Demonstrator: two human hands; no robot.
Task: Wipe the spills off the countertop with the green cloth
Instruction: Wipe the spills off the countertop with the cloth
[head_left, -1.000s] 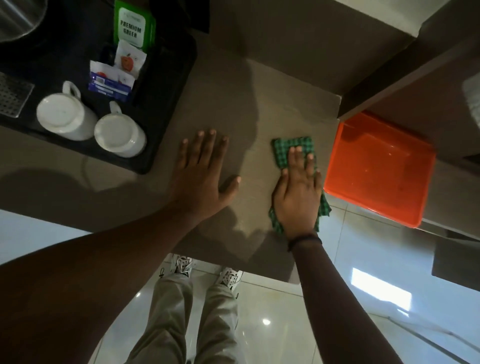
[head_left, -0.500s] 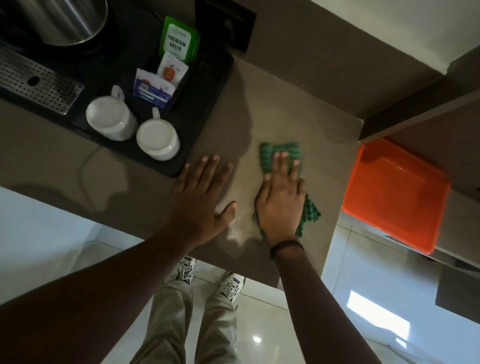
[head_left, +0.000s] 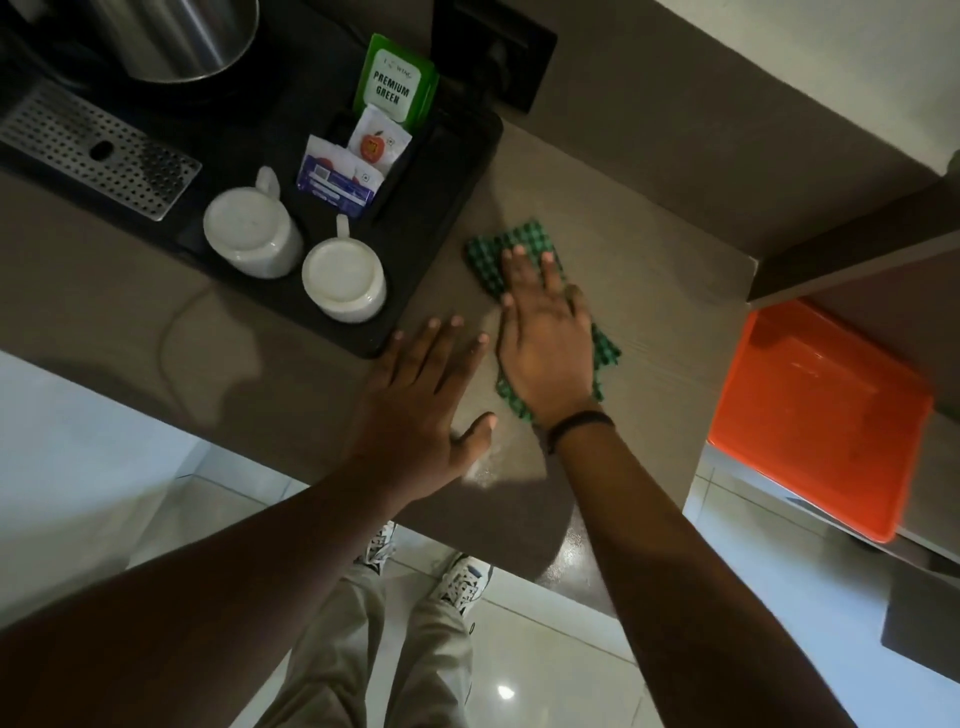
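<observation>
A green checked cloth (head_left: 506, 247) lies flat on the brown countertop (head_left: 649, 291), near the right edge of the black tray. My right hand (head_left: 545, 338) presses down on the cloth with fingers spread, covering most of it. My left hand (head_left: 421, 405) rests flat on the bare countertop just left of it, palm down, fingers apart, holding nothing. A pale wet smear (head_left: 485, 467) shows on the counter by my left thumb, near the front edge.
A black tray (head_left: 431, 208) at the left holds two upturned white mugs (head_left: 344, 280), tea sachets (head_left: 363, 156), a metal kettle (head_left: 176, 36) and a perforated drip grid (head_left: 93, 150). An orange bin (head_left: 821, 415) stands below the counter's right end. My feet (head_left: 462, 582) show under the front edge.
My right hand has slid the cloth leftward and away from me, from near the counter's right edge toward the tray. My left hand has stayed flat on the counter. The camera has shifted.
</observation>
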